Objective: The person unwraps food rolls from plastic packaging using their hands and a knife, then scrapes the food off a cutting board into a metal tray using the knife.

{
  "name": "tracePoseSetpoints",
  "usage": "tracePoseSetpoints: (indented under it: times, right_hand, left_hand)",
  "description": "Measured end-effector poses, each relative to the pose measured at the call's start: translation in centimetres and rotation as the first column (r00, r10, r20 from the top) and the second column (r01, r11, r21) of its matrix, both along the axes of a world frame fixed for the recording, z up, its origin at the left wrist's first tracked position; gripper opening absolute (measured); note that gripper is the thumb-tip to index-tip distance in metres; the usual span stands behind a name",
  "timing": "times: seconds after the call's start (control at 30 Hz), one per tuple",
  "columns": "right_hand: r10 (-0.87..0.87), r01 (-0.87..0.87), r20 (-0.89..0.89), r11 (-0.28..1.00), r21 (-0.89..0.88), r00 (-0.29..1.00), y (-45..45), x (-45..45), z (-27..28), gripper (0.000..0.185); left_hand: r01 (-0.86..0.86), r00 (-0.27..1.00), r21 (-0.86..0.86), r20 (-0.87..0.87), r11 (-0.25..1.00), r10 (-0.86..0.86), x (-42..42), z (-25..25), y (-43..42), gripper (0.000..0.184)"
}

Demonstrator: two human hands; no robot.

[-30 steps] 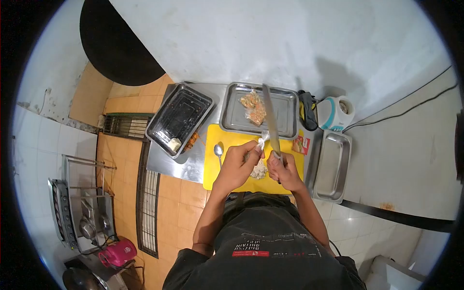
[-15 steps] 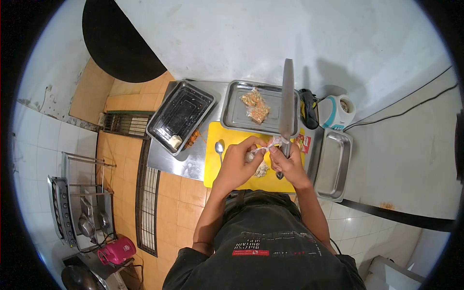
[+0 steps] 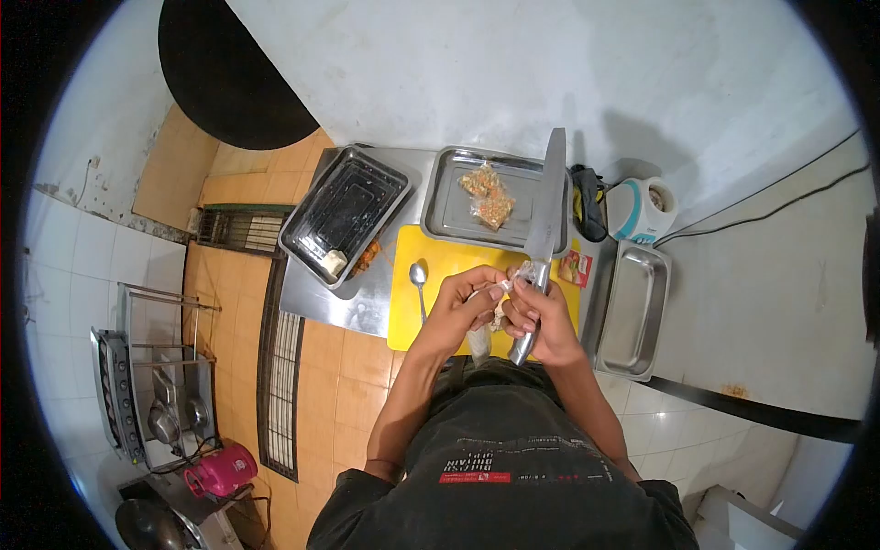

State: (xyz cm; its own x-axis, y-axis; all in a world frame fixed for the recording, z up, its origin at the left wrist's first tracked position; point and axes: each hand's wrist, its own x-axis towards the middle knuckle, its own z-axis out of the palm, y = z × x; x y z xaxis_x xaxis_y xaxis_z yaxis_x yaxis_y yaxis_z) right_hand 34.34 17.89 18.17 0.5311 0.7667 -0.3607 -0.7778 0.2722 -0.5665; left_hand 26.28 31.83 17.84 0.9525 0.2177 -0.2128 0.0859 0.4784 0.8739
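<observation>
Over a yellow cutting board [image 3: 403, 316], my left hand [image 3: 466, 307] pinches a clear plastic bag [image 3: 478, 341] that hangs below its fingers. My right hand [image 3: 547, 323] is wrapped round the handle of a large knife [image 3: 552, 197], whose blade points up and away. Its thumb and finger also touch the bag's gathered top [image 3: 526, 272]. Pale chopped food [image 3: 498, 321] shows partly between the hands. Left of my left hand, a spoon [image 3: 419, 280] lies on the board. A red packet [image 3: 576, 267] rests at the board's right.
A metal tray [image 3: 445, 215] behind the board holds bagged orange-and-white pieces [image 3: 490, 199]. At the left, a dark tray [image 3: 302, 211] with a pale block [image 3: 333, 263] sits near orange bits [image 3: 368, 257]. A metal pan [image 3: 632, 312] and a white-and-teal appliance [image 3: 639, 209] stand at the right.
The knife has swung from leaning left to leaning slightly right, and has come down a little. The right fingers have moved onto the bag's top. The bag now hangs lower, below my left hand.
</observation>
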Motion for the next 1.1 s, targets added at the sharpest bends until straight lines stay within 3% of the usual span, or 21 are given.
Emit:
tracePoseSetpoints:
  times: [0.1,0.17,0.33,0.43,0.53,0.57,0.63,0.7,0.73,0.8,0.83,0.9,1.1]
  right_hand:
    - [0.032,-0.032,0.003,0.999,0.028,0.999,-0.2,-0.2,0.4,0.015]
    - [0.060,-0.059,-0.003,0.997,0.047,0.998,-0.2,-0.4,0.8,0.015]
    - [0.128,-0.126,-0.006,0.984,0.122,0.992,-0.2,-0.6,0.9,0.015]
    - [0.150,-0.151,0.018,0.987,0.058,0.988,-0.2,-1.1,1.2,0.016]
    - [0.166,-0.164,-0.011,0.981,0.103,0.986,-0.3,-1.2,1.1,0.017]
    - [0.167,-0.165,-0.012,0.981,0.102,0.986,-0.2,-1.2,1.0,0.017]
    - [-0.011,0.018,0.122,0.999,-0.051,0.992,0.2,-1.1,0.4,0.018]
    - [-0.022,0.040,0.197,0.995,-0.091,0.980,0.1,-1.1,-0.2,0.019]
    - [-0.035,0.065,0.247,0.991,-0.113,0.968,0.1,-1.2,-0.4,0.019]
    - [-0.049,0.093,0.296,0.986,-0.135,0.954,0.3,-1.3,-0.5,0.019]
    - [-0.035,0.067,0.263,0.991,-0.114,0.964,0.3,-1.3,-0.4,0.019]
    - [-0.025,0.048,0.227,0.994,-0.096,0.974,0.3,-1.3,-0.1,0.019]
    - [0.024,-0.012,0.158,0.997,-0.072,0.987,0.3,-1.8,0.1,0.018]
  left_hand:
    - [0.043,0.997,-0.104,0.073,0.994,-0.035,-0.4,-0.4,0.4,0.012]
    - [0.146,0.982,-0.262,0.156,0.954,-0.107,-0.6,-0.8,0.9,0.008]
    - [0.233,0.964,-0.316,0.199,0.920,-0.175,-1.2,-1.3,1.9,0.008]
    - [0.297,0.941,-0.318,0.260,0.901,-0.218,-1.3,-1.8,2.6,0.009]
    - [0.306,0.939,-0.300,0.254,0.904,-0.234,-1.4,-1.5,2.7,0.009]
    - [0.273,0.956,-0.243,0.176,0.931,-0.234,-1.4,-1.0,2.8,0.010]
    - [0.244,0.968,-0.181,0.097,0.953,-0.229,-1.4,0.0,2.8,0.011]
    - [0.151,0.988,0.128,-0.049,0.980,-0.146,-1.1,0.5,2.8,0.015]
    - [0.145,0.989,0.129,-0.047,0.981,-0.140,-1.2,0.2,2.7,0.015]
    - [0.170,0.985,-0.029,-0.008,0.985,-0.170,-1.5,-0.8,2.5,0.020]
    - [0.172,0.985,-0.030,-0.008,0.985,-0.172,-1.6,-1.2,2.4,0.020]
    - [0.186,0.982,-0.223,0.073,0.957,-0.174,-1.6,-1.7,2.2,0.019]
    - [0.247,0.967,-0.257,0.123,0.934,-0.222,-2.2,-1.7,2.7,0.017]
